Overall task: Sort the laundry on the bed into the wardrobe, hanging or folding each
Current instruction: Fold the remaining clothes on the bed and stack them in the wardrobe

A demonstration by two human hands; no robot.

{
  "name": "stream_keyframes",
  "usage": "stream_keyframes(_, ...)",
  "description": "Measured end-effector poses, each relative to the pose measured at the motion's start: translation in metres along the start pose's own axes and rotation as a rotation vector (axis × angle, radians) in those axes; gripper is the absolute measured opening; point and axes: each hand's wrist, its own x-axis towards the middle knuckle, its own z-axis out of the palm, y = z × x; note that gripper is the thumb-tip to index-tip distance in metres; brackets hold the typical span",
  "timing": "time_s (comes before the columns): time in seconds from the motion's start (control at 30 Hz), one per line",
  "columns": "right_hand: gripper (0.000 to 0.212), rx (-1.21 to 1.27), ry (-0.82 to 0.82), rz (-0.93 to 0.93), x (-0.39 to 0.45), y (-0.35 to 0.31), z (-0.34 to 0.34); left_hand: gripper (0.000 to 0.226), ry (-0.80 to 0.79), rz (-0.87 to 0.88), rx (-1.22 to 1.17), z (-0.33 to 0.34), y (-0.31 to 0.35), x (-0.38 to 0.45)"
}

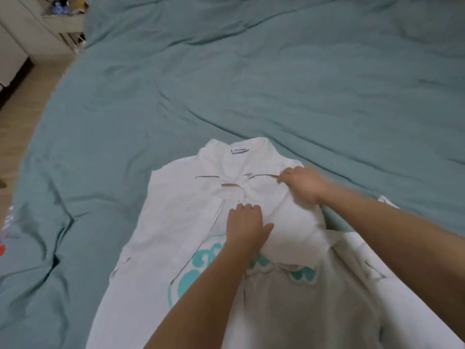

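Teal bedcover [251,84] fills most of the view, wrinkled, creases running across it. Top left: pale cabinet [22,34] with an open shelf [65,13] of small clutter, too blurred to identify. Strip of wood floor [27,102] runs down the left beside the bed. Red-and-white print [3,238] on the bedcover at the far left edge, cut off by the frame.

White shirt [176,222] lies flat on the bedcover, centre-bottom, collar [241,149] pointing away from the camera, dark label outline just under the collar. Teal graphic [196,273] across the front, partly covered by the left forearm. Shirt's lower part runs out of frame at the bottom. A second bit of white fabric [387,200] pokes out behind the right forearm; can't tell whether it belongs to the same shirt.

Left hand [247,227] lies palm-down on the shirt's chest, fingers straight and together, pressing the cloth just below the collar opening. Right hand [304,183] is on the shirt's right shoulder area, fingers curled and pinching a fold of the fabric near the collar edge; fingertips are blurred. Cloth bunches up between the two hands. Both forearms come in from the bottom right, over the shirt.
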Motion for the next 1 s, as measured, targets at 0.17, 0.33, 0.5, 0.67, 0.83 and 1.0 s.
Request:
stream_keyframes(0.17, 0.026, 0.048, 0.037, 0.178, 0.011, 0.025, 0.009, 0.020, 0.112, -0.100, -0.187, 0.002, 0.011, 0.022)
stream_keyframes(0.33, 0.031, 0.102, 0.126, 0.401, 0.016, 0.057, 0.018, 0.011, 0.240, -0.093, -0.392, -0.013, 0.019, 0.062)
stream_keyframes(0.5, 0.031, 0.526, 0.482, 0.503, -0.007, 0.057, 0.048, 0.030, 0.395, -0.023, -0.112, -0.006, 0.029, 0.097)
stream_keyframes(0.67, 0.016, 0.864, 0.393, 0.348, -0.102, 0.023, 0.086, 0.050, 0.175, 0.455, 0.104, 0.025, 0.054, 0.075)
stream_keyframes(0.83, 0.008, 0.611, 0.281, 0.259, -0.142, 0.010, 0.100, 0.064, -0.243, 0.371, 0.208, 0.052, 0.057, 0.047)
stream_keyframes(1.0, 0.011, 0.081, 0.386, 0.094, -0.153, -0.003, 0.108, 0.065, -0.193, 0.364, 0.256, 0.050, 0.051, 0.016)
